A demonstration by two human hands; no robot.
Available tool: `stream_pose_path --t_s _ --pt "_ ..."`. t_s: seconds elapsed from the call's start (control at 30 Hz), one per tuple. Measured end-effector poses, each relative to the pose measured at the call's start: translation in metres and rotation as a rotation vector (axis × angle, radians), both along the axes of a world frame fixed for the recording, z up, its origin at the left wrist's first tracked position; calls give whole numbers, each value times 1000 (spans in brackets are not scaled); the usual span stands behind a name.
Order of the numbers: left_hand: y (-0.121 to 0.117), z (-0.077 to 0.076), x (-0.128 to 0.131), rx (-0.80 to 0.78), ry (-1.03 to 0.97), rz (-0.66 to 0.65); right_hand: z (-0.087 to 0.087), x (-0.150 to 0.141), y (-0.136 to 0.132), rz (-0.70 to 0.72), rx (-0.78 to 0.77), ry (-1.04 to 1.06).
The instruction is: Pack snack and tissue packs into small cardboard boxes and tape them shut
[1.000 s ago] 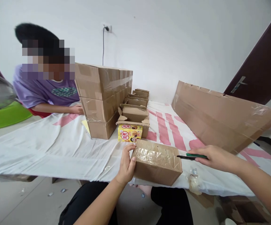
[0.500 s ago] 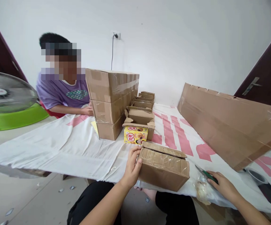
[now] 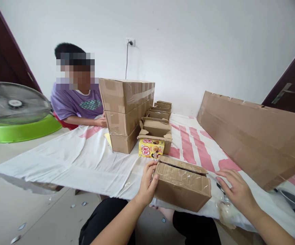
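Observation:
My left hand [image 3: 149, 183] grips the left end of a small taped cardboard box [image 3: 183, 185] that rests near the table's front edge; its top flap is slit and slightly lifted. To the right of the box, my right hand [image 3: 235, 190] hovers with its fingers spread and holds nothing. A dark cutter [image 3: 220, 187] lies on the cloth just under that hand, mostly hidden. Beside it, at the table edge, sits a crumpled clear wrapper [image 3: 225, 211].
A yellow snack box [image 3: 151, 148] stands behind the held box, before a row of open small cartons [image 3: 156, 127] and a stack of taped cartons [image 3: 125, 112]. A long flat cardboard [image 3: 254, 136] leans at right. A person in a purple shirt [image 3: 80, 103] sits far left, by a fan [image 3: 15, 103].
My right hand carried the cutter from the box's top down to the cloth, let go of it and now hovers open. The box's top flap has come loose. The camera turned left.

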State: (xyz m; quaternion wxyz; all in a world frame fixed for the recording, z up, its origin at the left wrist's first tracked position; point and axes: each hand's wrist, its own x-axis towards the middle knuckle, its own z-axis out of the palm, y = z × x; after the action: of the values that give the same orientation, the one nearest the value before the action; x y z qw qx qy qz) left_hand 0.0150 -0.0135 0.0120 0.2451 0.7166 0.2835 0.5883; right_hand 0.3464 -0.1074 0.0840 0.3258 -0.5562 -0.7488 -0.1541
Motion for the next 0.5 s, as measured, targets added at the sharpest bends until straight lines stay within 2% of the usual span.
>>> stream_pose_path --t_s 0.1,0.2,0.33,0.5 --pt "1 0 1 13 -1 2 26 -61 10 252 52 -144" --pt "0 1 0 10 0 5 35 -105 28 399 25 -242" --pt "0 2 -1 0 1 5 34 -133 53 371 -84 -291" --pt "1 0 -1 6 7 -5 39 -143 62 327 -108 -407"
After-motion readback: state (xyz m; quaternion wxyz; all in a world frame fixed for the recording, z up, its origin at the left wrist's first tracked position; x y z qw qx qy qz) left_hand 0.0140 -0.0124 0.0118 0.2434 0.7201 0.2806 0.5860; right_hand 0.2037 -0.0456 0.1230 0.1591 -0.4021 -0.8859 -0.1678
